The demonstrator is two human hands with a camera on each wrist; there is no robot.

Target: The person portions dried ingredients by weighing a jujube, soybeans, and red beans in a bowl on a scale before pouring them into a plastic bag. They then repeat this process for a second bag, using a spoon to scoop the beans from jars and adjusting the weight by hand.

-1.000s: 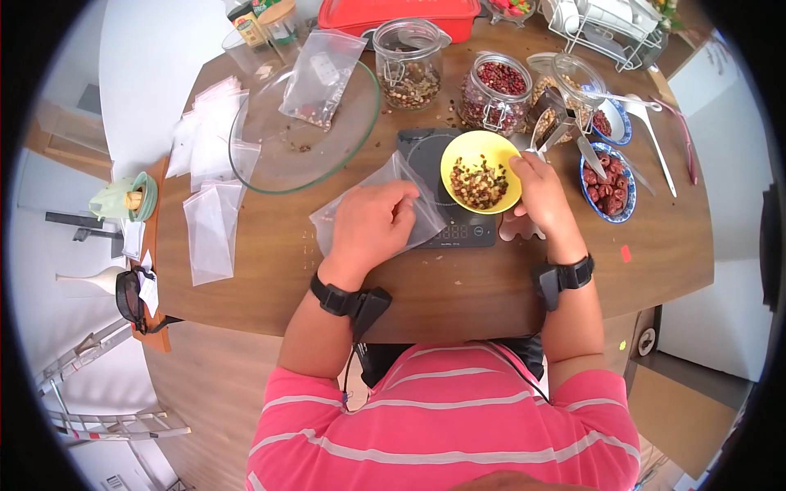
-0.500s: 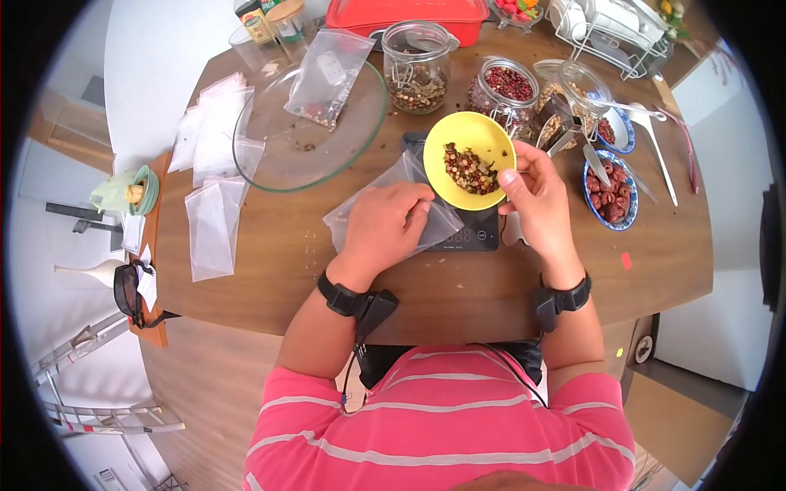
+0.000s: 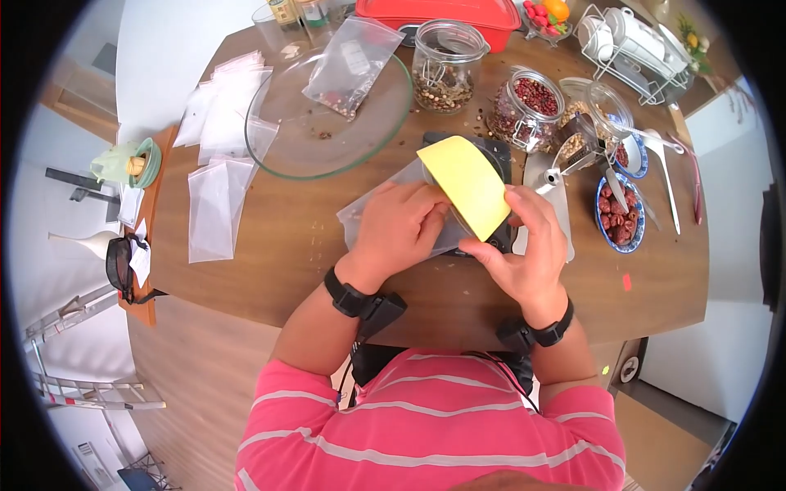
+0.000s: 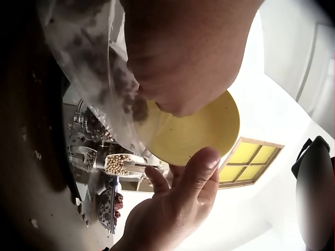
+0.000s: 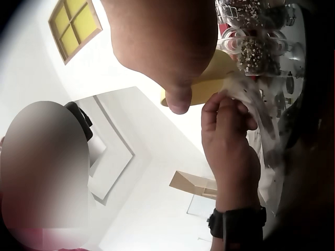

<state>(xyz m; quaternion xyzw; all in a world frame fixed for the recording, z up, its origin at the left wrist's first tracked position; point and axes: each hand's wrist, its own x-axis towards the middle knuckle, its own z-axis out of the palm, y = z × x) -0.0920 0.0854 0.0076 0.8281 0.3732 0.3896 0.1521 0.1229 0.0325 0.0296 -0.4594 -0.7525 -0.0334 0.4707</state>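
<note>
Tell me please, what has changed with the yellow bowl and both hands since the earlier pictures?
The yellow bowl moved left, toward the left hand, and tipped steeply, its opening now at the plastic bag. Nothing was let go or newly grasped: the right hand still holds the bowl, the left hand the bag. The glass plate stayed in place.

bowl (image 3: 468, 186) interior: hidden, head view | scale (image 3: 496, 152): mostly covered | red box (image 3: 450, 11): top cut off
</note>
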